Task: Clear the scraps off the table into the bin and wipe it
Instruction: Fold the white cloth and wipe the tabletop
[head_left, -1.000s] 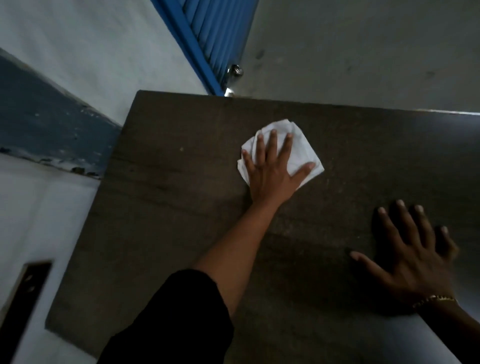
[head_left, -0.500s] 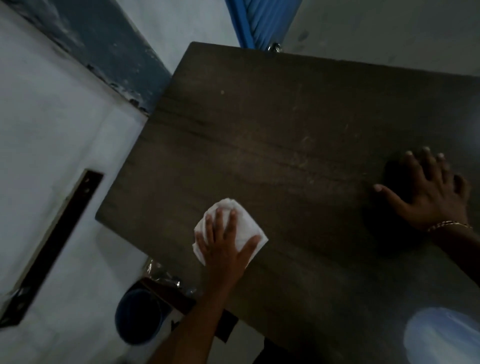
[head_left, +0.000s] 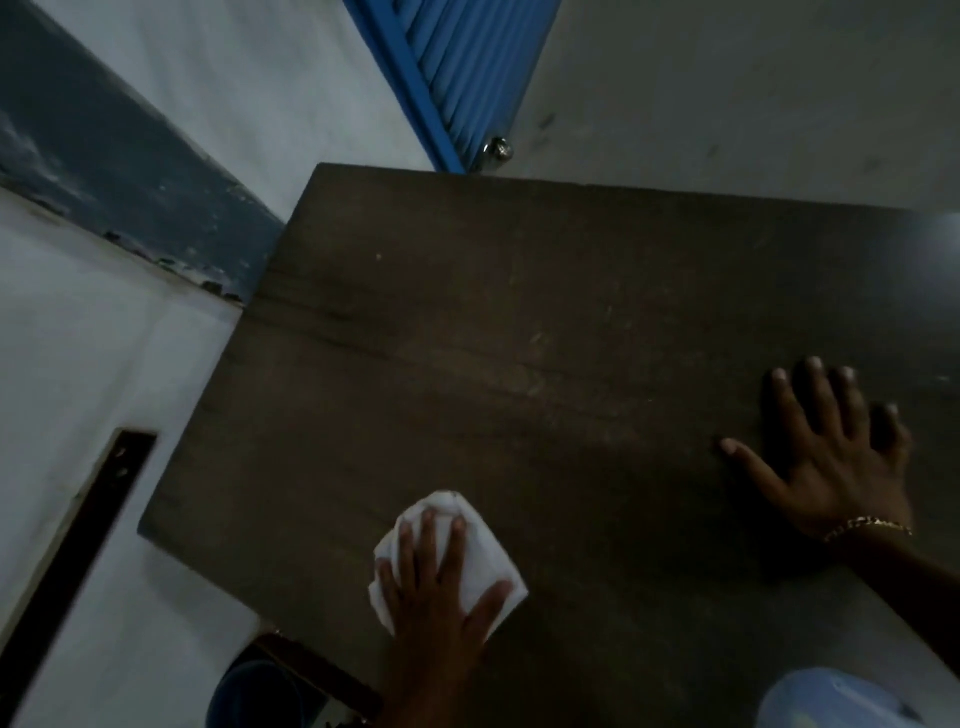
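Worktop (head_left: 519, 338), one dark slab, is seen nearly bare, with faint streaks left across its middle and one pale speck (head_left: 378, 256) near the far left corner. One blue bin (head_left: 254, 696) is glimpsed below the near edge. Two hands are counted. The right hand (head_left: 831, 462) is laid flat, fingers spread, gripping nothing. The left hand (head_left: 441, 597) is pressed open-palmed on one white cloth (head_left: 483, 561), pinned near the near-left edge. Judged risk: the cloth could be dragged past the edge and dropped, or crumbs swept onto the floor beside the bin.
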